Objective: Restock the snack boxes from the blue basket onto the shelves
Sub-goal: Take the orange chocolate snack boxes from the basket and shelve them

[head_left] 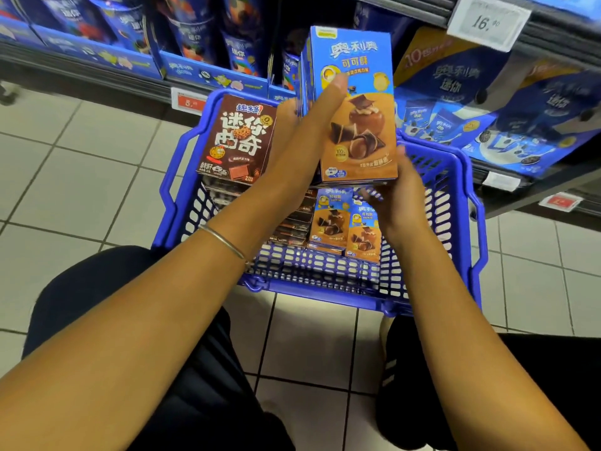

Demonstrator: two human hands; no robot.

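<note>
A brown snack box [237, 138] is sitting at the left end of the blue basket [188, 196] in the middle of the frame. Next to it the left hand [302, 131] is gripping a bunch of blue and orange boxes [357, 102], thumb flat on the front. The right hand [398, 193] is curling its fingers under their bottom corner, above the basket.

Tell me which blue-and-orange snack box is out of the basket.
The raised box, gripped by left hand and right hand; the other two stand inside the blue basket.
</note>
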